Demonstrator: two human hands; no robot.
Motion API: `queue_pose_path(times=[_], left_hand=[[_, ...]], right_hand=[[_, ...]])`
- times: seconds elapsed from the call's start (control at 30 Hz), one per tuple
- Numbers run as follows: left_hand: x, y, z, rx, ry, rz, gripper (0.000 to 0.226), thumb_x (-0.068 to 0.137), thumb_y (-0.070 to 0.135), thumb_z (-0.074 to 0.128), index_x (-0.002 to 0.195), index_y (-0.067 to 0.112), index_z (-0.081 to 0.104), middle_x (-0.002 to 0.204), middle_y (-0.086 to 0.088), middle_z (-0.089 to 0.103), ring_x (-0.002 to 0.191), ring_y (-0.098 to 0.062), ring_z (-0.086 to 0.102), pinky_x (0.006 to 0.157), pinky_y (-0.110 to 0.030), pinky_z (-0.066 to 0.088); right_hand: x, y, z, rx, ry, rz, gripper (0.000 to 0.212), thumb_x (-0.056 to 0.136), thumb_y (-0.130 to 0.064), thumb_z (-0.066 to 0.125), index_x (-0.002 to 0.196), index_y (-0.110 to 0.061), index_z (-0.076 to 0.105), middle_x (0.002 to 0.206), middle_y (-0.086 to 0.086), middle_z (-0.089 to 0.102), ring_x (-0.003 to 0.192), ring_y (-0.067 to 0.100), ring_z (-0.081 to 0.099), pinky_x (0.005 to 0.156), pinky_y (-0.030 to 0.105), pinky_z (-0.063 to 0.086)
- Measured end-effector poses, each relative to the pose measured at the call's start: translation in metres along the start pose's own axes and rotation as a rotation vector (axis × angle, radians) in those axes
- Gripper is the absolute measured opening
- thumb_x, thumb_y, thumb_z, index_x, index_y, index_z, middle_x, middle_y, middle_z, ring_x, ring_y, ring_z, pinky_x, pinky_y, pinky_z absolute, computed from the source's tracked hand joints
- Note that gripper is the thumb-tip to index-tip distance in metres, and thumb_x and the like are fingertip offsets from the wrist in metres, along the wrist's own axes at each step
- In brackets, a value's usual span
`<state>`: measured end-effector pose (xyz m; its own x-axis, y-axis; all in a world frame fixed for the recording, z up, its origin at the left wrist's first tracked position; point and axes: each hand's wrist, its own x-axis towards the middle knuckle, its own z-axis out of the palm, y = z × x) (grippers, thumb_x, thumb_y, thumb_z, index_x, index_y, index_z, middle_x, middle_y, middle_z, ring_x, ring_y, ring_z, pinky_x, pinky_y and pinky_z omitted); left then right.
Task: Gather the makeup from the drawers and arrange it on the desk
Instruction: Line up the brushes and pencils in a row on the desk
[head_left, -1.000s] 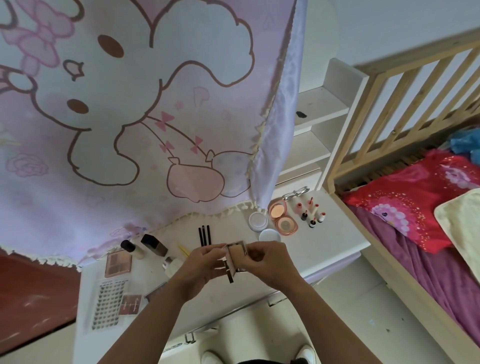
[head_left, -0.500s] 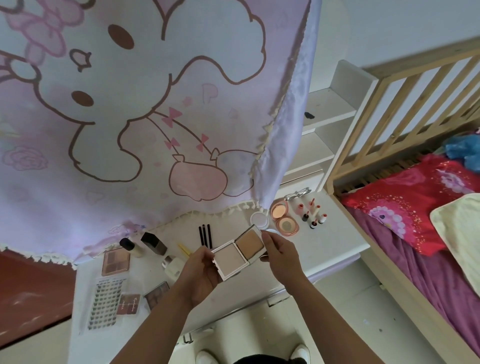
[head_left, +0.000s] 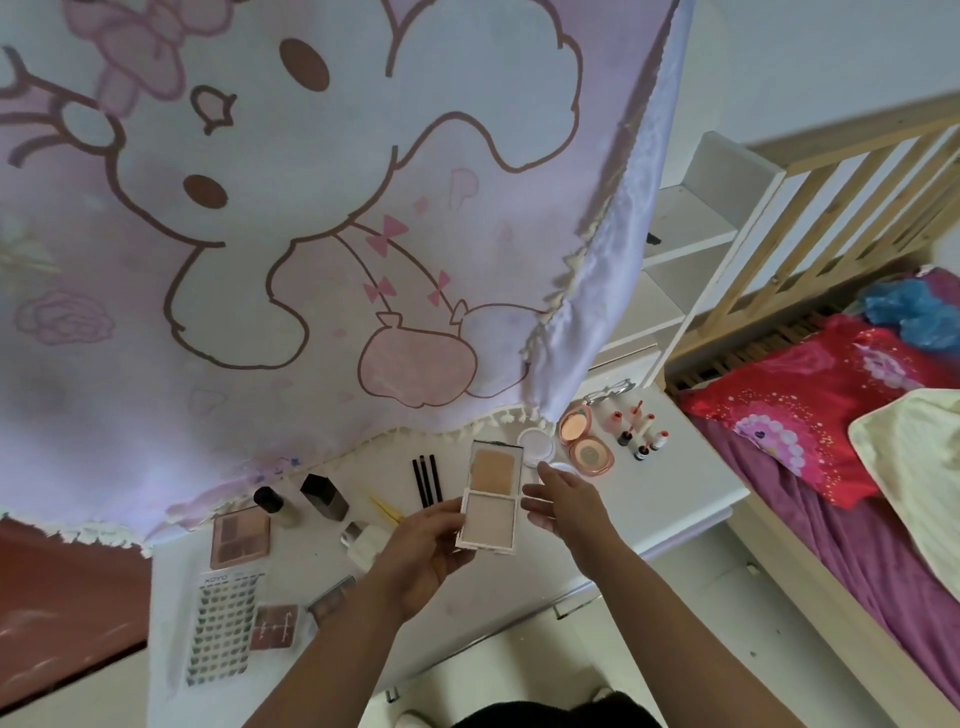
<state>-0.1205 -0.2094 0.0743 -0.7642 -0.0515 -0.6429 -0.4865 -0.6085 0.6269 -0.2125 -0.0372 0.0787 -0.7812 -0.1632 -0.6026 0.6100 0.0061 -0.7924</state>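
Makeup palette (head_left: 492, 496), mid-opening 1 second ago, now lies open above the surface (head_left: 649, 499), pinched at its 7 o'clock by the left hand (head_left: 426, 556). The right hand (head_left: 566, 506), grip spread, has let go at 3 o'clock. Placement likely next.

Pink cartoon-printed curtain (head_left: 311, 208), white desk (head_left: 675, 499), tan-and-pale-pink palette (head_left: 491, 493), red floral bedding (head_left: 810, 410).

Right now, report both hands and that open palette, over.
Left hand grips open two-pan palette, over desk. Right hand open beside it. Black sticks and white jar lie close behind.
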Motion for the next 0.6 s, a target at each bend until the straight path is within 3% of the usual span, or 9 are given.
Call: queue_pose_path(times=[0.17, 0.3, 0.37, 0.47, 0.6], left_hand=[[0.024, -0.013, -0.01, 0.007, 0.06, -0.015, 0.029, 0.094, -0.006, 0.049, 0.116, 0.003, 0.065, 0.103, -0.017, 0.072, 0.082, -0.024, 0.066, 0.078, -0.034, 0.055], [0.049, -0.029, -0.006, 0.09, 0.138, -0.031, 0.028, 0.093, -0.006, 0.051, 0.114, 0.005, 0.066, 0.108, -0.016, 0.072, 0.092, -0.028, 0.066, 0.087, -0.04, 0.055], [0.063, -0.037, 0.0, 0.197, 0.207, -0.015, 0.028, 0.092, -0.004, 0.054, 0.113, 0.008, 0.069, 0.106, -0.013, 0.074, 0.089, -0.023, 0.068, 0.08, -0.035, 0.058], [0.085, -0.047, 0.009, 0.361, 0.329, 0.005, 0.024, 0.089, 0.001, 0.058, 0.104, 0.014, 0.073, 0.096, -0.006, 0.075, 0.078, -0.016, 0.063, 0.064, -0.025, 0.051], [0.115, -0.06, 0.021, 0.415, 0.455, -0.041, 0.026, 0.086, 0.001, 0.058, 0.101, 0.013, 0.076, 0.083, -0.005, 0.073, 0.068, -0.018, 0.059, 0.064, -0.03, 0.048]], right_hand=[[-0.008, 0.03, -0.005, -0.208, -0.11, 0.07, 0.025, 0.096, -0.015, 0.06, 0.119, -0.015, 0.067, 0.093, 0.003, 0.073, 0.08, 0.015, 0.069, 0.073, 0.028, 0.055], [0.008, 0.043, -0.014, -0.268, -0.137, 0.039, 0.028, 0.095, -0.004, 0.057, 0.121, -0.012, 0.064, 0.09, 0.006, 0.071, 0.077, 0.015, 0.067, 0.07, 0.024, 0.054], [0.027, 0.045, -0.021, -0.299, -0.127, 0.046, 0.028, 0.094, -0.001, 0.057, 0.12, -0.008, 0.064, 0.09, 0.008, 0.07, 0.075, 0.015, 0.065, 0.07, 0.022, 0.055], [0.056, 0.047, -0.031, -0.345, -0.127, 0.082, 0.023, 0.093, 0.004, 0.056, 0.108, -0.008, 0.068, 0.087, 0.009, 0.068, 0.071, 0.016, 0.061, 0.07, 0.022, 0.054], [0.09, 0.049, -0.039, -0.45, -0.206, 0.124, 0.031, 0.088, 0.008, 0.054, 0.086, -0.013, 0.077, 0.075, 0.009, 0.062, 0.07, 0.02, 0.053, 0.072, 0.031, 0.047]])
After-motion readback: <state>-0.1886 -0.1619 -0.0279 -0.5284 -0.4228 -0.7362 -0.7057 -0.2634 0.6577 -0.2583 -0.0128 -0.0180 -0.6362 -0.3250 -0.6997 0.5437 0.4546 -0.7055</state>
